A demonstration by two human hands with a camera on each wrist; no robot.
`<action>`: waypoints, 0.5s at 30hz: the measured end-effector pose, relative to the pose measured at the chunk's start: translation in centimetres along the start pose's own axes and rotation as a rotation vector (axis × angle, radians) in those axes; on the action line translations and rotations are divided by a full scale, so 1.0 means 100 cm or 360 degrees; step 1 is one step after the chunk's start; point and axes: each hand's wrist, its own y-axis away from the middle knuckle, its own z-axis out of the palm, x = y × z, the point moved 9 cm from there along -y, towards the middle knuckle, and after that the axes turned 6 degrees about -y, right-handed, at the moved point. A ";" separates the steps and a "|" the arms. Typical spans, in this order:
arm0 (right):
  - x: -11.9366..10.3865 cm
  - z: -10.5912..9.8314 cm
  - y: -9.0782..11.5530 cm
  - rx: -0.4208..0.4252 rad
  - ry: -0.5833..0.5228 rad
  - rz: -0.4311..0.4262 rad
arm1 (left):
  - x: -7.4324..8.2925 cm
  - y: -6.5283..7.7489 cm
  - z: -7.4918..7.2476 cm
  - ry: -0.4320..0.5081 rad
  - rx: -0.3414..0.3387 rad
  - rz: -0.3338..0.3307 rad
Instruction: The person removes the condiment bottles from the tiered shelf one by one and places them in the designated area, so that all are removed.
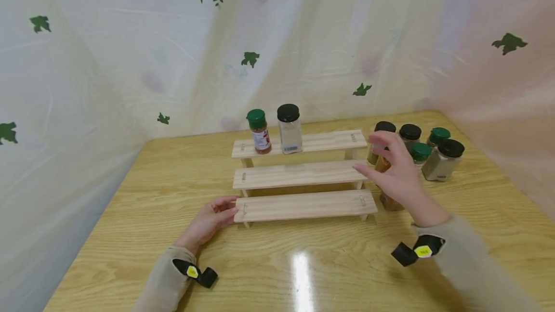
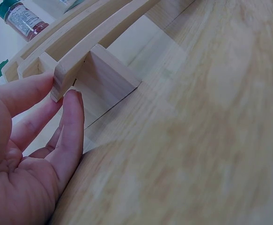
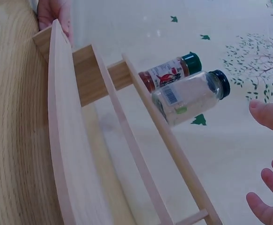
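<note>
A three-tier wooden rack [image 1: 303, 206] stands on the table. My left hand [image 1: 210, 220] holds the left end of its lowest shelf, thumb and fingertips on the wood, as the left wrist view shows closely. On the top shelf a spice jar with a green cap and red-brown contents [image 1: 261, 138] stands at the left. Just right of it is a clear jar with a black lid [image 1: 290, 131]. My right hand [image 1: 399, 172] hovers near the rack's right end, thumb and fingers spread, holding nothing. It partly hides the jars behind it.
Several spice jars stand grouped right of the rack, among them a square one with a black lid [image 1: 441, 162] and a green-capped one [image 1: 439, 135]. The wooden table [image 1: 173, 167] reaches back to a pale curtain [image 1: 117, 61] with green leaf prints.
</note>
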 end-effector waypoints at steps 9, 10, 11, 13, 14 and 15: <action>-0.001 0.031 -0.016 -0.0103 -0.0135 0.0161 | 0.001 0.000 0.000 -0.0029 0.0022 -0.0023; -0.001 0.033 -0.018 -0.0107 -0.0148 0.0167 | 0.001 0.000 0.000 -0.0030 0.0023 -0.0023; -0.002 0.036 -0.020 -0.0110 -0.0158 0.0171 | 0.001 0.000 0.000 -0.0031 0.0023 -0.0023; -0.002 0.042 -0.025 -0.0116 -0.0163 0.0185 | 0.001 0.000 0.000 -0.0031 0.0021 -0.0018; -0.002 0.045 -0.027 -0.0124 -0.0167 0.0186 | 0.001 0.000 0.000 -0.0032 0.0018 -0.0014; -0.002 0.048 -0.029 -0.0131 -0.0158 0.0180 | 0.001 0.000 0.000 -0.0036 0.0013 -0.0008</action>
